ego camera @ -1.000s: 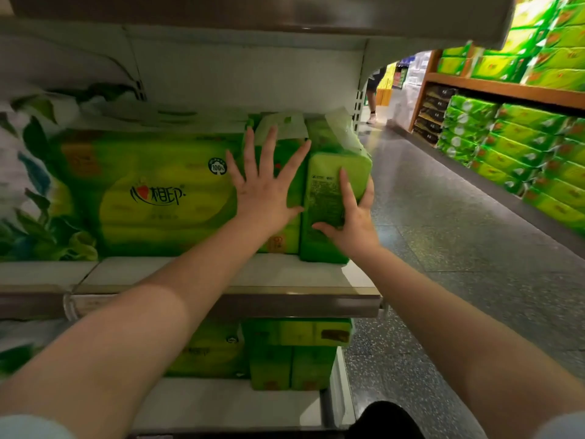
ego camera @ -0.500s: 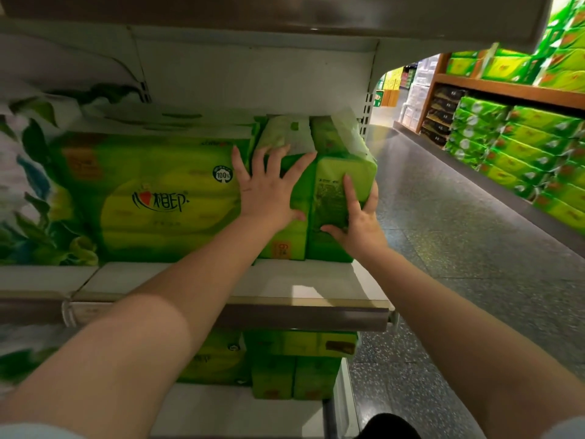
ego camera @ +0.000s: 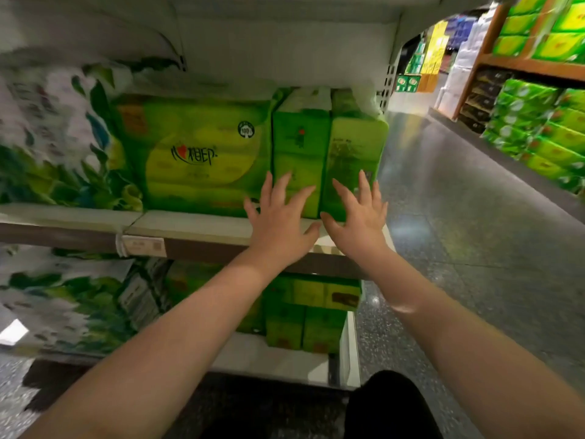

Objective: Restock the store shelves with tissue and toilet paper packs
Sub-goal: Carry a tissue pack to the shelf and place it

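Two narrow green tissue packs stand upright side by side at the right end of the middle shelf (ego camera: pixel 196 228). My left hand (ego camera: pixel 280 221) has its fingers spread in front of the lower part of the left pack (ego camera: pixel 300 144). With fingers straight, my right hand (ego camera: pixel 359 218) lies against the bottom of the right pack (ego camera: pixel 356 147). Neither hand grips anything. A wide green tissue pack (ego camera: pixel 196 153) with a red heart logo stands just left of them.
White packs with green leaf print (ego camera: pixel 53 137) fill the shelf's left side. The lower shelf holds more green packs (ego camera: pixel 311 315). An aisle floor (ego camera: pixel 459 217) runs along the right, with stocked shelves (ego camera: pixel 538 122) across it. The shelf above hangs close overhead.
Both hands have slid down from the middle of the packs to their lower edge near the shelf lip. The right pack now stands straighter and deeper, flush beside the left one.
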